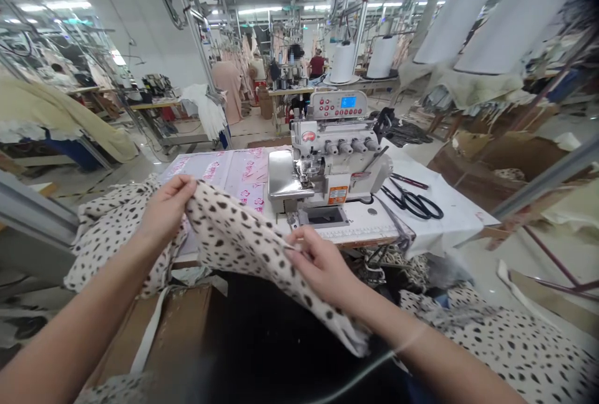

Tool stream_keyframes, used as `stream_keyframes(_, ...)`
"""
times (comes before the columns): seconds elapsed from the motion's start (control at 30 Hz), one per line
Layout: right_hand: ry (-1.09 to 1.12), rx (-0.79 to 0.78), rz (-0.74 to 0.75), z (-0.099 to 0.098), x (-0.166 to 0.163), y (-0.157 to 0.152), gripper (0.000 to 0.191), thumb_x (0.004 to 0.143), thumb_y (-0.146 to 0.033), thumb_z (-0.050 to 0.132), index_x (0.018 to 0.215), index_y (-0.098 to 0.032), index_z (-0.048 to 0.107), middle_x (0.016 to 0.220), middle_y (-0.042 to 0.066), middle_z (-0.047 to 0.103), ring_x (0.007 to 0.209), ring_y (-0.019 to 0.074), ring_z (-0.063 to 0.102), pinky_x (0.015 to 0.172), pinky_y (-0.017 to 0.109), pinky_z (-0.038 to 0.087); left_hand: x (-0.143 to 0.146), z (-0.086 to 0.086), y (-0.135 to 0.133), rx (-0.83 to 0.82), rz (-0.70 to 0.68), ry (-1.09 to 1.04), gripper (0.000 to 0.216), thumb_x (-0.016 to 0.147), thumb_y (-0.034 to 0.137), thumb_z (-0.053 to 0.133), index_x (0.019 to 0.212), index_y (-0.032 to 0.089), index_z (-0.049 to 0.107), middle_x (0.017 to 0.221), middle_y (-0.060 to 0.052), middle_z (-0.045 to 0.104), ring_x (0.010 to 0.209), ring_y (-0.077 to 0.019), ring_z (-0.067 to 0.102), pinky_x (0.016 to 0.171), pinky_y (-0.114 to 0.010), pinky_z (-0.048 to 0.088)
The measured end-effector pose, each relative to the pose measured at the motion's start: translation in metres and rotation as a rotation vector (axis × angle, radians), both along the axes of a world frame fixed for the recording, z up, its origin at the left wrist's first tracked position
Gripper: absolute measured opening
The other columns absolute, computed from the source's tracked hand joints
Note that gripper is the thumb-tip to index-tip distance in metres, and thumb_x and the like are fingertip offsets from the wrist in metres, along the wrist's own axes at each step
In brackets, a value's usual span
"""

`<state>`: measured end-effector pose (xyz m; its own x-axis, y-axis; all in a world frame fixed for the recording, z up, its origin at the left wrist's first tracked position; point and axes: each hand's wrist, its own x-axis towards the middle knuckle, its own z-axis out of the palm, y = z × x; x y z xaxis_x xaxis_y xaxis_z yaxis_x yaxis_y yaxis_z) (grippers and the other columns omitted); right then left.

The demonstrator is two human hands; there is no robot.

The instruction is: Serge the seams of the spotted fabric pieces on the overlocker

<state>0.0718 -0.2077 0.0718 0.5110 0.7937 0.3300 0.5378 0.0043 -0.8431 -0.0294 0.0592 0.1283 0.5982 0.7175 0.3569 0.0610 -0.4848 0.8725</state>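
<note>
Cream, black-spotted cloth (pixel 238 229) stretches between both hands, on the near side of the sewing machine (pixel 339 164) — the left hand (pixel 165 206) pinches its edge at left, the right hand (pixel 322 267) pinches it nearer, rightward. Good handling wants light, even tension — edge flat, nothing overstretched.

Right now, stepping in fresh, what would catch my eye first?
Probably the spotted fabric, held up between the left hand and the right hand in the foreground. Beyond it stands a white sewing machine with a lit blue screen; black scissors lie to its right.
</note>
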Motion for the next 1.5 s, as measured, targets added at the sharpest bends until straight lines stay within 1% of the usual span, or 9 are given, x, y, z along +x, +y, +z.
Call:
stream_keyframes(0.1, 0.044, 0.076, -0.005, 0.003, -0.004, 0.032, 0.034, 0.085, -0.022, 0.047, 0.118, -0.02, 0.042, 0.054, -0.009, 0.037, 0.051, 0.0114, 0.039, 0.052, 0.022, 0.03, 0.036, 0.033, 0.007, 0.382, 0.174, -0.093, 0.019, 0.084, 0.026, 0.047, 0.093, 0.011, 0.055, 0.087, -0.001, 0.052, 0.083, -0.0126, 0.045, 0.085, -0.026, 0.034)
stream_keyframes(0.17, 0.102, 0.102, -0.014, -0.013, -0.01, 0.049, 0.025, 0.084, -0.023, 0.047, 0.109, -0.019, 0.049, 0.058, -0.006, 0.043, 0.056, 0.0127, 0.044, 0.056, 0.023, 0.035, 0.072, 0.041, 0.001, 0.631, 0.147, -0.063, 0.023, 0.086, 0.023, 0.041, 0.098, 0.008, 0.054, 0.1, -0.007, 0.051, 0.101, -0.018, 0.041, 0.096, -0.034, 0.028)
stream_keyframes(0.27, 0.218, 0.039, 0.008, -0.058, -0.018, 0.053, 0.011, 0.083, -0.021, 0.045, 0.079, -0.018, 0.055, 0.072, 0.0, 0.056, 0.072, 0.0158, 0.054, 0.065, 0.025, 0.042, 0.124, 0.016, -0.022, 0.629, -0.179, 0.119, 0.022, 0.085, 0.024, 0.041, 0.087, 0.012, 0.059, 0.086, -0.006, 0.058, 0.084, -0.0166, 0.051, 0.08, -0.03, 0.041)
stream_keyframes(0.33, 0.247, -0.055, 0.043, -0.088, -0.016, 0.04, 0.011, 0.08, -0.016, 0.046, 0.08, -0.019, 0.057, 0.078, 0.001, 0.061, 0.077, 0.0171, 0.058, 0.067, 0.025, 0.044, 0.145, -0.012, -0.038, 0.607, -0.374, 0.215, 0.021, 0.084, 0.027, 0.044, 0.079, 0.015, 0.06, 0.078, -0.003, 0.059, 0.073, -0.0151, 0.054, 0.069, -0.027, 0.044)
stream_keyframes(0.43, 0.237, -0.158, 0.038, -0.104, 0.006, 0.014, 0.011, 0.078, -0.017, 0.05, 0.072, -0.02, 0.059, 0.056, -0.002, 0.058, 0.052, 0.015, 0.056, 0.051, 0.024, 0.041, 0.153, -0.04, -0.055, 0.564, -0.536, 0.268, 0.021, 0.083, 0.027, 0.045, 0.075, 0.016, 0.06, 0.078, -0.002, 0.059, 0.074, -0.0139, 0.055, 0.069, -0.025, 0.043)
stream_keyframes(0.6, 0.102, -0.028, -0.238, -0.057, 0.077, 0.016, 0.024, 0.082, -0.026, 0.05, 0.105, -0.021, 0.055, 0.069, -0.001, 0.06, 0.059, 0.0139, 0.054, 0.058, 0.025, 0.041, 0.15, -0.041, -0.066, 0.461, -0.623, 0.287, 0.016, 0.082, 0.028, 0.048, 0.078, 0.018, 0.06, 0.08, 0.001, 0.06, 0.076, -0.0128, 0.055, 0.069, -0.023, 0.041)
stream_keyframes(0.73, 0.019, 0.066, -0.309, -0.03, 0.117, 0.044, 0.025, 0.079, -0.031, 0.054, 0.101, -0.019, 0.057, 0.065, -0.003, 0.055, 0.054, 0.0116, 0.048, 0.052, 0.022, 0.037, 0.154, -0.04, -0.071, 0.41, -0.593, 0.305, 0.016, 0.082, 0.03, 0.048, 0.079, 0.018, 0.057, 0.076, 0.001, 0.059, 0.071, -0.013, 0.053, 0.064, -0.023, 0.039)
stream_keyframes(1.0, 0.085, 0.049, -0.275, -0.029, 0.139, 0.059, 0.01, 0.073, -0.027, 0.053, 0.069, -0.018, 0.055, 0.055, -0.005, 0.051, 0.049, 0.0103, 0.044, 0.047, 0.02, 0.031, 0.156, -0.038, -0.07, 0.403, -0.571, 0.347, 0.016, 0.081, 0.024, 0.043, 0.083, 0.018, 0.058, 0.082, 0.0, 0.061, 0.077, -0.0142, 0.055, 0.07, -0.026, 0.041)
stream_keyframes(1.5, -0.223, -0.156, -0.584, -0.023, 0.147, 0.075, 0.011, 0.081, -0.022, 0.046, 0.078, -0.018, 0.056, 0.054, -0.002, 0.05, 0.052, 0.0143, 0.047, 0.05, 0.024, 0.027, 0.191, -0.044, -0.067, 0.429, -0.251, 0.336, 0.01, 0.064, 0.007, 0.043, 0.066, 0.017, 0.045, 0.067, -0.003, 0.053, 0.063, -0.0161, 0.049, 0.06, -0.029, 0.039)
